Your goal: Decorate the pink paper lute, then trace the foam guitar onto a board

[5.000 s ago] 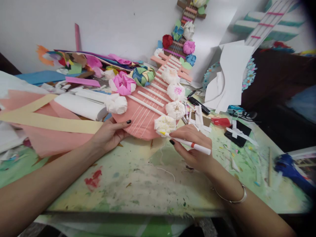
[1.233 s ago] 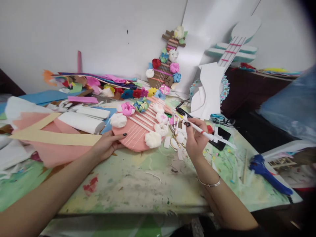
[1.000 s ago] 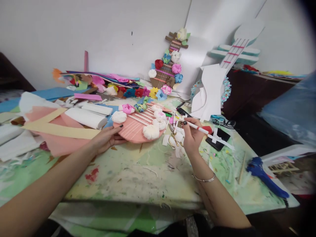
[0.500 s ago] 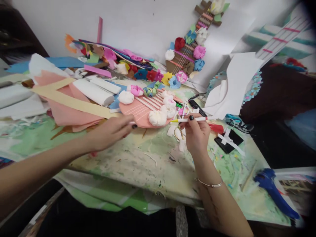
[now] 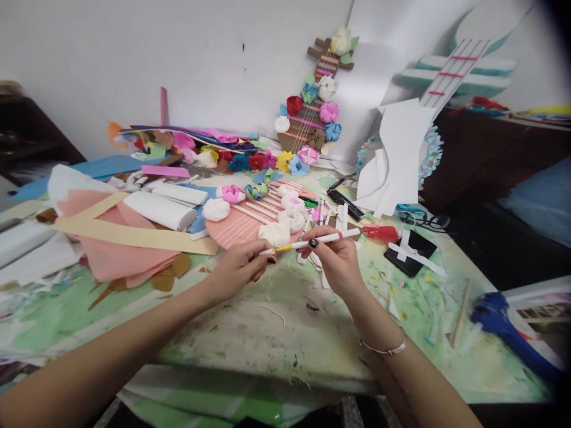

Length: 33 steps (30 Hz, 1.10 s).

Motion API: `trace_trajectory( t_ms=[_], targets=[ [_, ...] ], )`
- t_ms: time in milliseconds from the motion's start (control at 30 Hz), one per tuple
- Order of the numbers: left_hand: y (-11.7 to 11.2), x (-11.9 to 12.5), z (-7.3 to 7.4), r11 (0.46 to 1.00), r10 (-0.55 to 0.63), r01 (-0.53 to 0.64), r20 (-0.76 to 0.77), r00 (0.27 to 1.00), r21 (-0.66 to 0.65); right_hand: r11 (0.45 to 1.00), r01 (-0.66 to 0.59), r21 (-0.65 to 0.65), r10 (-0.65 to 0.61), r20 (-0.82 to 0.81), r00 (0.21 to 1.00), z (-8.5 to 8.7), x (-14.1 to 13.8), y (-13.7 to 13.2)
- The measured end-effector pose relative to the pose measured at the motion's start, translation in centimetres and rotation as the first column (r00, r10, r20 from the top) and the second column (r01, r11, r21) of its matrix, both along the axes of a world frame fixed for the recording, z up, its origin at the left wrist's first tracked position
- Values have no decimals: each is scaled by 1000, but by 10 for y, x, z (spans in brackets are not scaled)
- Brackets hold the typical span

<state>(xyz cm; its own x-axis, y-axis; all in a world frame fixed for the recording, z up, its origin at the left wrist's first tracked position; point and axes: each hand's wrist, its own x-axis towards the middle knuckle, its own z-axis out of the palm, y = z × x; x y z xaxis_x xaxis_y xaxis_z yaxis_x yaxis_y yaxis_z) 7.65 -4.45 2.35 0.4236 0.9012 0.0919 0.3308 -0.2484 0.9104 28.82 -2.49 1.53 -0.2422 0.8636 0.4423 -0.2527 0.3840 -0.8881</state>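
Note:
My right hand is closed around a slim white felt-tip pen with a red band and a yellow front end pointing left. My left hand pinches a small white piece, whose exact kind I cannot make out. The pen's yellow end is right at this piece; whether they touch is unclear. Just behind both hands lies a pink guitar-shaped paper craft with white strings, white strips and paper flowers. A white paper flower on it is partly hidden behind my left fingers.
Pink and cream paper sheets and white paper rolls lie left. A flowered brown paper guitar leans on the wall. Right are a black phone-like slab with white strips, glasses and a blue glue gun.
My left hand has moved right and my right hand slightly left, bringing the pen's yellow end up to the small white piece. The camera view has shifted too.

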Motion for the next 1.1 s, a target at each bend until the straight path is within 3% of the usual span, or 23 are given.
trace_trajectory(
  t_ms=[233, 433, 600, 733, 1100],
  targets=[
    [-1, 4, 2, 1000, -25, 25, -7, 1000, -19, 999, -15, -40, 17, 33, 999, 4, 0, -4],
    [-1, 7, 0, 999, -39, 40, -48, 998, 19, 999, -14, 36, 9, 153, 988, 4, -4, -6],
    [-4, 6, 0, 980, -55, 86, -168, 984, 178, 984, 4, 178, -41, 207, 978, 7, -9, -14],
    [-11, 0, -1, 919, -81, 181, -281, 956, 352, 965, 19, 260, -85, 245, 966, 10, -14, -24],
    [-23, -5, -4, 844, 105, 104, -351, 930, 526, 972, 92, 216, -123, 134, 983, 0, -29, -33]
  ],
)
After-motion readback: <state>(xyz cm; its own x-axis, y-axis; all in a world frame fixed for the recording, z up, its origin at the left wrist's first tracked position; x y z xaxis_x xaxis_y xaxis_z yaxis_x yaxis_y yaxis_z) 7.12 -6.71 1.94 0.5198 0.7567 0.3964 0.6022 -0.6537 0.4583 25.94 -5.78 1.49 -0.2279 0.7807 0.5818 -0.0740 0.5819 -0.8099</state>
